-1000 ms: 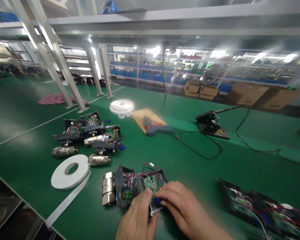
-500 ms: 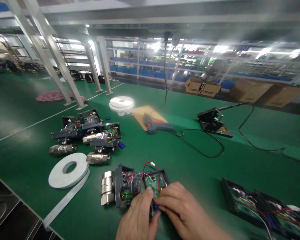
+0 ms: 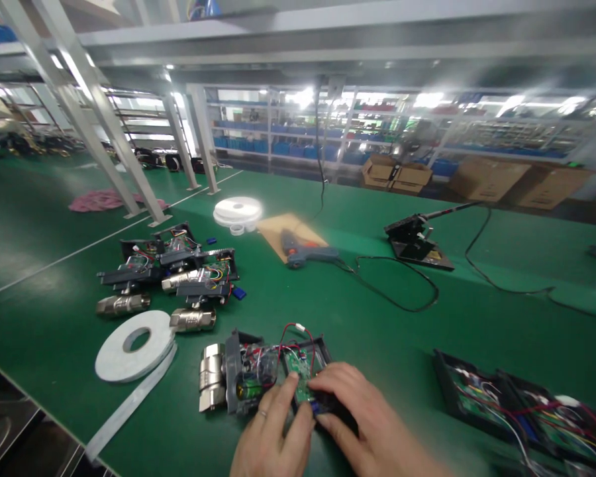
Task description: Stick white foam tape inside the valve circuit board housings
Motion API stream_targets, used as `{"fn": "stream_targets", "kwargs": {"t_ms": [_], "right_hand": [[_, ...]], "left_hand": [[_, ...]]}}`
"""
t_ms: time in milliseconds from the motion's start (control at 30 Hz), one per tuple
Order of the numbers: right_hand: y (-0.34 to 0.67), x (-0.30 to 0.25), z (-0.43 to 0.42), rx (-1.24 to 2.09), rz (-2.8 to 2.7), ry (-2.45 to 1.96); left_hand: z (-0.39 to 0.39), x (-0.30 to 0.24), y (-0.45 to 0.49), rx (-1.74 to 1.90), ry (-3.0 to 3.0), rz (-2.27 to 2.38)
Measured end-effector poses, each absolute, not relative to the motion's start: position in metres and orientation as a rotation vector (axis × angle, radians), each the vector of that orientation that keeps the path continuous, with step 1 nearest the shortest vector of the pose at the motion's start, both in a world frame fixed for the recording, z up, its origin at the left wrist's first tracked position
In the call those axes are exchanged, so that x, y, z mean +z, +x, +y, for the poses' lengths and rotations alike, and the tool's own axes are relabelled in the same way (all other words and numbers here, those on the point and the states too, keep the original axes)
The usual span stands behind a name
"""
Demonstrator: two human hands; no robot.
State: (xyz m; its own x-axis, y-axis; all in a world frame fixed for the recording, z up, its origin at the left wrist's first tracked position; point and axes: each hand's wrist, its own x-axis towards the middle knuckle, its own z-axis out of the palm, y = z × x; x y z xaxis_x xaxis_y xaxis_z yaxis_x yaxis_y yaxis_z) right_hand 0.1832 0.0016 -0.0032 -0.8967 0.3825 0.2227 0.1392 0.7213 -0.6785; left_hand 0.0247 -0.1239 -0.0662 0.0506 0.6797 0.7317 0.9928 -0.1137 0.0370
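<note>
Both hands (image 3: 275, 424), black housing (image 3: 320, 354) between them

Over here a green table (image 3: 377, 344) stretches away, a white line (image 3: 74, 250) crossing its left part. Nearest lies an opened valve actuator (image 3: 261, 371) with its metal valve (image 3: 212, 377) on the left. Beside that, a white tape roll (image 3: 110, 358) trails toward the edge, with similar actuators (image 3: 193, 258) clustered behind it. Farther back I see white reels (image 3: 238, 215), a glue gun (image 3: 305, 254) partly over a yellow sheet (image 3: 273, 238), a soldering-iron stand (image 3: 417, 245) and pink cloth (image 3: 97, 201). Open black housings (image 3: 499, 397) lie at right.
</note>
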Motion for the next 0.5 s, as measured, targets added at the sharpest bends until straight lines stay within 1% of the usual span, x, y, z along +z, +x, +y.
{"fn": "stream_targets", "kwargs": {"t_ms": [333, 500], "right_hand": [[0.189, 0.008, 0.011, 0.772, -2.686, -0.343], [0.188, 0.015, 0.013, 0.798, -2.735, -0.346]], "left_hand": [[-0.123, -0.071, 0.024, -0.821, -1.804, -1.629], [-0.122, -0.073, 0.022, -0.805, -1.797, -1.622]]}}
